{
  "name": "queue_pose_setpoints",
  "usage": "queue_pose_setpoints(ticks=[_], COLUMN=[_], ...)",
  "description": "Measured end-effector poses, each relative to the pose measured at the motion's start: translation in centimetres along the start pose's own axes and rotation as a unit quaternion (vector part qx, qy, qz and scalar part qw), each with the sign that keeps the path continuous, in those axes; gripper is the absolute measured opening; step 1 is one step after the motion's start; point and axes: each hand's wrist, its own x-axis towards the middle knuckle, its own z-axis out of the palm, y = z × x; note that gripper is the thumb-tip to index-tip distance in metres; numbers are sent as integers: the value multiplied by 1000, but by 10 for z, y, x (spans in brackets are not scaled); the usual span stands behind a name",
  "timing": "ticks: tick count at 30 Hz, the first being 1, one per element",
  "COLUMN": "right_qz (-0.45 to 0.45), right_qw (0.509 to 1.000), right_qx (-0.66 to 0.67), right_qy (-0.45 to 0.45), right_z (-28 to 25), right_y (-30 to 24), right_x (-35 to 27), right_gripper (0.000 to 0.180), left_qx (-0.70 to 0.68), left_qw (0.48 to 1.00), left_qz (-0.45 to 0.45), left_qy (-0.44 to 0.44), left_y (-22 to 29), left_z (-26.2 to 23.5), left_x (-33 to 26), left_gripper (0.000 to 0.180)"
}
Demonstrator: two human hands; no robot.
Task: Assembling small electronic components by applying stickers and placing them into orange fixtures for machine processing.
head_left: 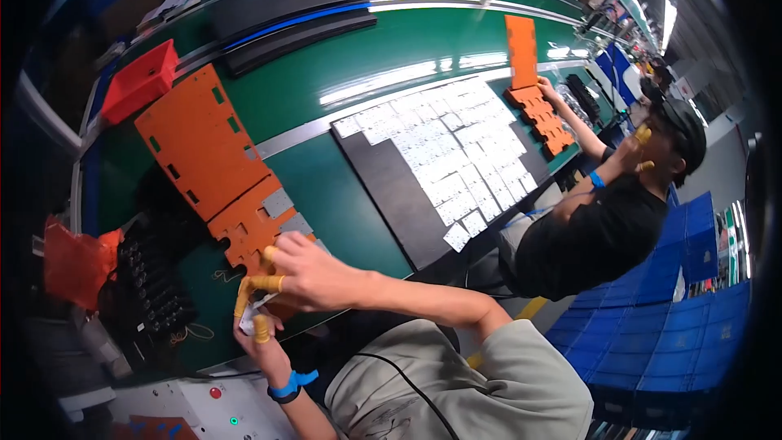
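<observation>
Near the bench's front edge, my left hand [262, 341] holds a small whitish piece [247, 323] between its fingers; its exact kind is hard to make out. My right hand [305, 273] meets it from the right, fingers bent and closed at the same piece. Yellow finger cots cover several fingertips, and a blue strap circles my left wrist. Just beyond my hands lies an orange fixture [248, 224] with cutouts, its long orange lid [204, 143] folded back. Flat grey plates [278, 203] rest along the fixture's right edge; my right hand partly hides the near end.
A black board [371, 187] bearing rows of white plates [440, 147] lies to the right. Black parts [155, 293] and an orange bag [73, 261] are at left, a red bin [142, 81] behind. Another person [603, 236] works at right beside a second orange fixture [542, 118].
</observation>
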Motion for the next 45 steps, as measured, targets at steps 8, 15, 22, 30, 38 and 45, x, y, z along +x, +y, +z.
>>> queue_pose_setpoints(ticks=[8,15,22,30,38,45], right_qz=[39,193,237,295,161,163], right_qw=[993,967,957,932,943,979], right_qx=[102,148,167,210,290,-85], right_qy=[-46,-76,-23,-15,23,-83], right_z=[3,13,10,28,109,223], right_y=[0,-5,-4,-26,-56,-7], right_x=[-6,-8,-31,-19,124,213], right_gripper=[44,48,41,32,18,36], left_qx=[153,300,498,506,268,-106], left_qw=[986,937,862,859,951,982], left_qz=[63,129,9,-20,134,-145], left_qy=[-26,126,92,82,78,55], left_y=[20,22,3,3,-13,10], left_z=[5,-12,-13,1,-54,-88], left_x=[-1,44,144,144,64,-44], left_gripper=[32,22,25,22,31,47])
